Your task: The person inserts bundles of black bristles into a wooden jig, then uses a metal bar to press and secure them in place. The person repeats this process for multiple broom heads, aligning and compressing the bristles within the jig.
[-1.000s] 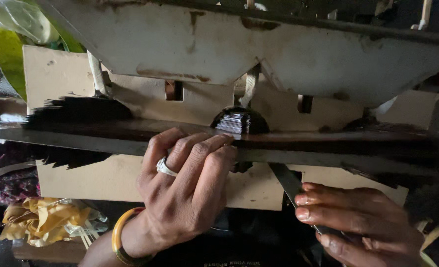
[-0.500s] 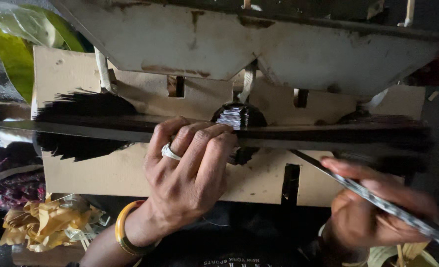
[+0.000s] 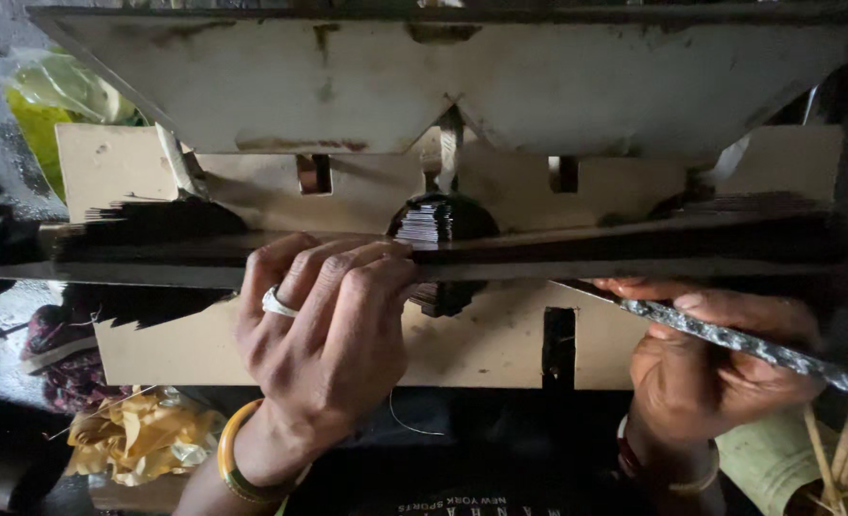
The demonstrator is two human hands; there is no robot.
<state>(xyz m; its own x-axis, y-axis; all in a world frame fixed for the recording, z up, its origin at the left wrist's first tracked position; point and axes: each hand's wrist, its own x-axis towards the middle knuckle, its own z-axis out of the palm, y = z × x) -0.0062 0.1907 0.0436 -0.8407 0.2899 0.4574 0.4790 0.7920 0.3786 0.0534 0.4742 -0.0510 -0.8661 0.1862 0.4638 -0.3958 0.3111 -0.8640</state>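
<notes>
My left hand (image 3: 323, 334), with a silver ring and a yellow bangle, curls over a long dark horizontal bar (image 3: 596, 253). Its fingertips press on the bar just left of a round black bundle of thin strips (image 3: 438, 220). My right hand (image 3: 720, 368) is under the bar's right half. It grips a long flat grey metal blade (image 3: 758, 349) that slants from the bar down to the right edge. A fan of black bristles (image 3: 156, 222) lies along the bar at the left.
A slotted pale wooden frame (image 3: 500, 349) stands behind the bar, under a wide grey metal hopper (image 3: 443, 76). A crumpled yellow bag (image 3: 142, 435) lies lower left, a green bag (image 3: 65, 105) upper left, and a green cylinder (image 3: 777, 468) lower right.
My right hand has risen from the lower right to just beneath the bar, bringing the blade with it. My left hand has stayed on the bar.
</notes>
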